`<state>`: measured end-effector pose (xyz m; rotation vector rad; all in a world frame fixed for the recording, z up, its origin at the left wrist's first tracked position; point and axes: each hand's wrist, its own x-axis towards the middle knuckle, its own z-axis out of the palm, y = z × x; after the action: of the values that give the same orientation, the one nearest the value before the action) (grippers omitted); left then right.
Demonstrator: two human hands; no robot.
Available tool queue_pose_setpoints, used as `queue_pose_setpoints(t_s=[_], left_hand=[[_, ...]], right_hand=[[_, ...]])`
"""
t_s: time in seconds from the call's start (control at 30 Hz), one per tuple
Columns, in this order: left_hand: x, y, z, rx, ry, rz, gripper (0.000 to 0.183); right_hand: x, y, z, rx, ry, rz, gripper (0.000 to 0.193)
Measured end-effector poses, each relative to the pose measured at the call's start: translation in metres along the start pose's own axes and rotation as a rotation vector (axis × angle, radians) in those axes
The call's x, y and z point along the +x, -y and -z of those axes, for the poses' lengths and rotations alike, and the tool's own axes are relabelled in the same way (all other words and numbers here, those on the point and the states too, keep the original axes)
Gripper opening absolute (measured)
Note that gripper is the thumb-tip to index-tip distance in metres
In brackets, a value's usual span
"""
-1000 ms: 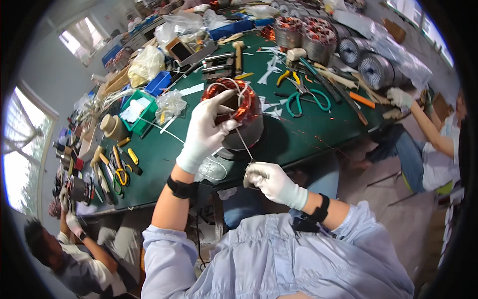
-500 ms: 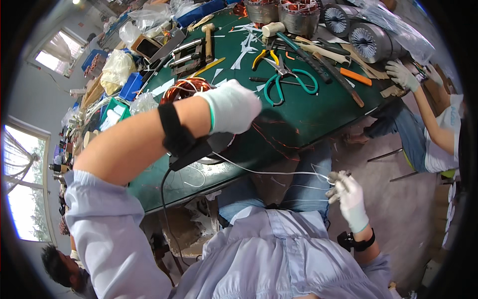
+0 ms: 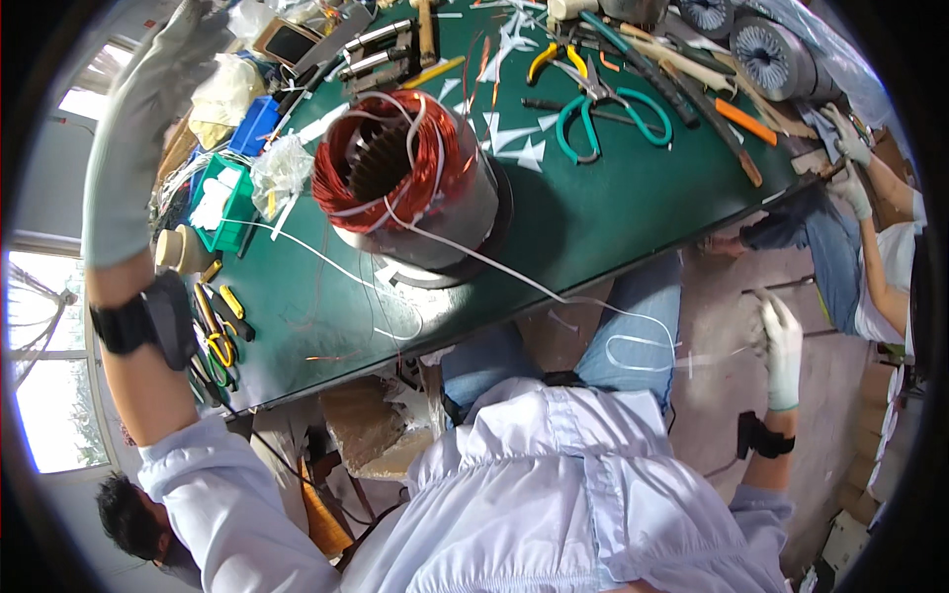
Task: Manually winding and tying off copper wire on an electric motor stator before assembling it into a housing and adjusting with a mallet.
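Observation:
A motor stator (image 3: 460,212) with red-brown copper windings stands on the green table (image 3: 554,212). White cord (image 3: 494,264) is wrapped over its windings. One length runs off the table edge, loops above my lap and stretches toward my right hand (image 3: 781,346). That gloved hand is out to the right, its fingers pinched together on the thin, blurred end of the cord. My left hand (image 3: 158,109), also gloved, is raised at the far upper left, away from the stator and beside the clutter of plastic bags. Motion blurs its fingers, so their pose is unclear.
Teal-handled scissors (image 3: 613,109), yellow-handled pliers (image 3: 554,59) and several bars lie behind the stator. At left are a green bin (image 3: 247,208) and small hand tools (image 3: 217,336). More stators (image 3: 766,59) stand back right, near a gloved co-worker (image 3: 880,198).
My left hand has swung from over the stator to the upper left, uncovering the windings. My right hand has moved outward to the right, drawing the cord along.

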<state>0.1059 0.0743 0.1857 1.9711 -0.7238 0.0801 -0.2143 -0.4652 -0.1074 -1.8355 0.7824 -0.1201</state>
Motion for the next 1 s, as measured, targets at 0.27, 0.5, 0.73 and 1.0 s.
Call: queue_pose_setpoints(t_s=[0.27,0.5,0.73,1.0], left_hand=[[-0.082,0.018,-0.177,0.684,0.069,0.081,0.022],[-0.083,0.03,-0.164,0.509,0.133,0.087,0.022],[-0.036,0.022,-0.148,0.791,0.549,0.183,0.03],[-0.044,-0.005,-0.074,1.03,0.183,-0.526,0.027]], right_hand=[[-0.063,0.14,-0.212,0.089,1.123,0.203,0.033],[-0.052,0.197,-0.217,0.417,1.153,-0.041,0.029],[-0.039,0.194,-0.252,0.452,0.867,0.179,0.035],[-0.029,0.193,-0.215,0.654,1.371,-0.251,0.033]])
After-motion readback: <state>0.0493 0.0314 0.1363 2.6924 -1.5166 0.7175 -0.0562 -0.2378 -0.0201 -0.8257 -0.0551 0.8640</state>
